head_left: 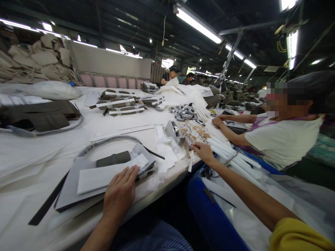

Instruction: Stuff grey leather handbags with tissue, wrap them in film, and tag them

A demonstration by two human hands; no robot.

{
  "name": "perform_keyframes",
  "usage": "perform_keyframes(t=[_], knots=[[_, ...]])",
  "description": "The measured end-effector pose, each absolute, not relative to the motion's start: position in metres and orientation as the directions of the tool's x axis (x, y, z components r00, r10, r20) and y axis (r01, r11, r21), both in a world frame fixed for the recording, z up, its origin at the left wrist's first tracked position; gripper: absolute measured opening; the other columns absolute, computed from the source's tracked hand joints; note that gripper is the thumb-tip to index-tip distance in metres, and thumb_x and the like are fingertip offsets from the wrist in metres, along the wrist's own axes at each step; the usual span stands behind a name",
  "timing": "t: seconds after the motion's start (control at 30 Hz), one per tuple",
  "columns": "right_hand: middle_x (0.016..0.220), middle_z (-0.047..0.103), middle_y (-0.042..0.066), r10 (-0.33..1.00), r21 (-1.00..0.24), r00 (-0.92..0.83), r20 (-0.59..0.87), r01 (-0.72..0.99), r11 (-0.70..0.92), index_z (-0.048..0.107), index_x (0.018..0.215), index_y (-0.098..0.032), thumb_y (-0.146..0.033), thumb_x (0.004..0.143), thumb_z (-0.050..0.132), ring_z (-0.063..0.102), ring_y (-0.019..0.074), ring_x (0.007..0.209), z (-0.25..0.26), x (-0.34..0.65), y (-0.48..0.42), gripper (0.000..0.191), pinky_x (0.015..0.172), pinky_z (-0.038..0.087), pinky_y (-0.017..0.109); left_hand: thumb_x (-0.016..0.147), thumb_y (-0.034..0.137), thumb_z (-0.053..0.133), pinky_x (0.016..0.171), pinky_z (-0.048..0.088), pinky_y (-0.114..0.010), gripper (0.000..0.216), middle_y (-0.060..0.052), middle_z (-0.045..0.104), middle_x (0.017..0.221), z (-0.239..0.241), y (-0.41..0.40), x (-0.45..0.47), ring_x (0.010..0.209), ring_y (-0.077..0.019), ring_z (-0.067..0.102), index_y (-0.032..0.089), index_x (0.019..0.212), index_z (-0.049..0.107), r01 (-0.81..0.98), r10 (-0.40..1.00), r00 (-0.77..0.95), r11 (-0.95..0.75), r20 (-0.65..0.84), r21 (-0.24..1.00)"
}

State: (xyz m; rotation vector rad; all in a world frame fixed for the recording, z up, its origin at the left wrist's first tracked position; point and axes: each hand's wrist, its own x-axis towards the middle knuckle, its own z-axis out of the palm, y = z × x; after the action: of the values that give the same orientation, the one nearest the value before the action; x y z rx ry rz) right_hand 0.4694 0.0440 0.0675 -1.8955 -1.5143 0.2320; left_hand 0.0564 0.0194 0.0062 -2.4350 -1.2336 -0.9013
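Observation:
My left hand [121,190] lies flat with fingers stretched out, pressing on a folded white sheet [99,176]. Under that sheet is a grey flat panel [66,195], with a dark olive rolled piece [113,158] beside the sheet. A grey wrapped strap [104,142] arches behind the bundle, and a dark flat strip [48,200] sticks out to the left. Farther right, my right hand [204,152] pinches the top of a short whitish strip of tape [191,162], which hangs down by the table edge. Close to those fingers stands a grey tape dispenser [172,131].
Wrapped olive bundles [119,103] and rolls of tape [185,113] lie farther back on the white table [86,122]. Paper scraps [196,130] cover the table past the dispenser. Below my right arm is a blue bin [206,209] with white tubes. A co-worker [285,136] works at right.

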Motion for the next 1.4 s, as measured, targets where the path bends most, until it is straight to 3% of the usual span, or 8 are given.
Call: perform_keyframes(t=[0.13, 0.2, 0.3, 0.37, 0.67, 0.97, 1.23, 1.4], knots=[[0.09, 0.074, 0.006, 0.945, -0.402, 0.118, 0.305, 0.915, 0.015, 0.072, 0.085, -0.022, -0.03, 0.084, 0.062, 0.067, 0.0232, 0.086, 0.094, 0.471, 0.022, 0.013, 0.078, 0.046, 0.032, 0.091, 0.009, 0.044, 0.103, 0.039, -0.042, 0.048, -0.006, 0.06, 0.136, 0.006, 0.019, 0.056, 0.123, -0.0273, 0.055, 0.017, 0.137, 0.052, 0.795, 0.645, 0.435, -0.603, 0.629, 0.069], [0.097, 0.074, 0.007, 0.955, -0.242, -0.048, 0.292, 0.963, 0.122, 0.072, 0.091, -0.022, -0.031, 0.088, 0.059, 0.066, 0.0226, 0.09, 0.109, 0.467, 0.013, 0.015, 0.077, 0.044, 0.03, 0.091, 0.009, 0.044, 0.103, 0.039, -0.042, 0.048, -0.006, 0.06, 0.136, 0.005, 0.02, 0.057, 0.123, -0.0276, 0.055, 0.017, 0.137, 0.052, 0.794, 0.651, 0.43, -0.603, 0.626, 0.081], [0.09, 0.072, 0.007, 0.899, 0.1, -0.375, 0.227, 0.927, 0.362, 0.07, 0.095, -0.021, -0.032, 0.097, 0.05, 0.065, 0.0199, 0.084, 0.13, 0.449, 0.005, 0.023, 0.07, 0.041, 0.028, 0.091, 0.009, 0.045, 0.103, 0.039, -0.043, 0.048, -0.006, 0.059, 0.136, 0.004, 0.02, 0.057, 0.124, -0.0278, 0.054, 0.018, 0.138, 0.052, 0.794, 0.662, 0.427, -0.601, 0.616, 0.096], [0.082, 0.069, 0.006, 0.831, 0.211, -0.521, 0.195, 0.849, 0.484, 0.068, 0.093, -0.02, -0.035, 0.099, 0.048, 0.063, 0.0179, 0.078, 0.142, 0.428, 0.004, 0.026, 0.066, 0.038, 0.027, 0.09, 0.008, 0.045, 0.104, 0.039, -0.044, 0.049, -0.006, 0.059, 0.138, 0.005, 0.019, 0.056, 0.125, -0.0277, 0.054, 0.018, 0.138, 0.052, 0.797, 0.675, 0.424, -0.595, 0.604, 0.106], [0.072, 0.065, 0.002, 0.53, 0.102, -0.837, 0.135, 0.544, 0.833, 0.063, 0.079, -0.019, -0.044, 0.093, 0.058, 0.057, 0.0148, 0.067, 0.151, 0.312, 0.042, 0.029, 0.06, 0.03, 0.028, 0.091, 0.009, 0.048, 0.105, 0.039, -0.043, 0.045, -0.005, 0.058, 0.138, 0.013, 0.014, 0.06, 0.127, -0.0274, 0.053, 0.02, 0.133, 0.056, 0.816, 0.739, 0.387, -0.553, 0.552, 0.167], [0.076, 0.067, 0.004, 0.371, 0.153, -0.926, -0.07, 0.357, 0.921, 0.062, 0.079, -0.02, -0.047, 0.092, 0.057, 0.059, 0.0175, 0.072, 0.144, 0.255, 0.096, 0.03, 0.058, 0.025, 0.029, 0.09, 0.01, 0.05, 0.102, 0.043, -0.043, 0.045, -0.008, 0.06, 0.135, 0.01, 0.015, 0.06, 0.126, -0.0273, 0.054, 0.02, 0.132, 0.057, 0.805, 0.735, 0.36, -0.556, 0.574, 0.208], [0.081, 0.07, 0.003, 0.33, 0.201, -0.901, -0.283, 0.281, 0.938, 0.065, 0.083, -0.02, -0.043, 0.087, 0.066, 0.061, 0.0173, 0.072, 0.139, 0.225, 0.123, 0.024, 0.054, 0.019, 0.029, 0.09, 0.007, 0.047, 0.106, 0.039, -0.042, 0.045, -0.007, 0.059, 0.136, 0.008, 0.016, 0.061, 0.127, -0.0272, 0.052, 0.016, 0.132, 0.056, 0.805, 0.749, 0.347, -0.547, 0.565, 0.23], [0.083, 0.072, 0.003, 0.313, 0.22, -0.864, -0.393, 0.242, 0.945, 0.068, 0.085, -0.021, -0.041, 0.089, 0.063, 0.062, 0.0167, 0.073, 0.14, 0.208, 0.13, 0.021, 0.055, 0.021, 0.028, 0.09, 0.007, 0.046, 0.105, 0.04, -0.04, 0.042, -0.009, 0.062, 0.132, 0.009, 0.015, 0.062, 0.124, -0.0259, 0.055, 0.013, 0.131, 0.056, 0.804, 0.736, 0.328, -0.547, 0.593, 0.233]])
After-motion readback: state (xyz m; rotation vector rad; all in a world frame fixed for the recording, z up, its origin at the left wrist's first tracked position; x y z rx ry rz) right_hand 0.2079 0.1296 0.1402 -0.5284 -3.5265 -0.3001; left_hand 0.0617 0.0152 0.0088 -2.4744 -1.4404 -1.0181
